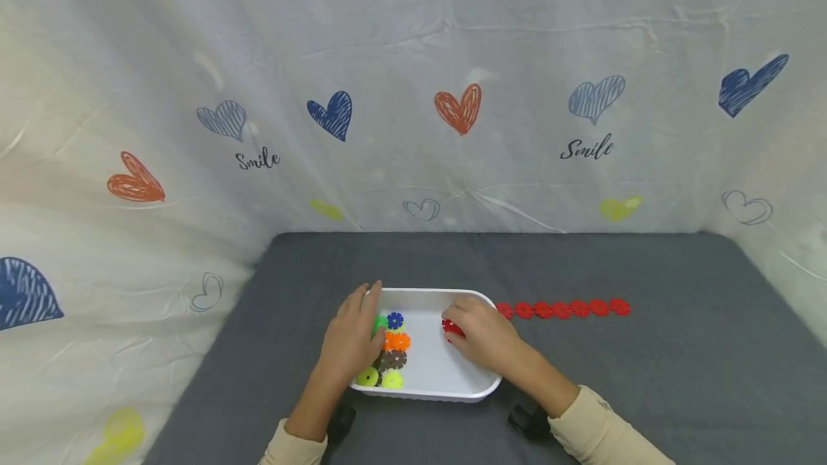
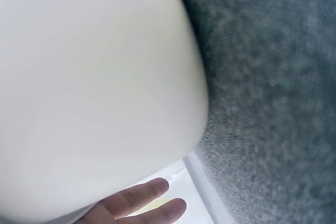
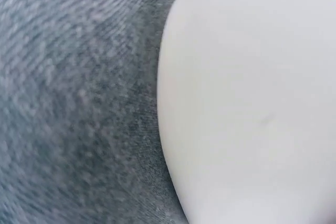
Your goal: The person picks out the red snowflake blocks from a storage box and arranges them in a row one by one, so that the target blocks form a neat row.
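A white plastic tray stands on the dark grey cloth. Over its left rim lies my left hand, fingers fairly straight, thumb beside the discs inside. Those toothed, flower-shaped plastic discs sit in colour groups: blue, green, orange, brown and yellow-green. Reaching over the right rim, my right hand curls its fingers around red discs in the tray; the hand partly hides them. Both wrist views mostly show the tray's outer wall, with two left fingers visible.
A row of red discs stretches right from behind the right hand across the grey cloth. A white curtain printed with hearts hangs behind the table and along its sides.
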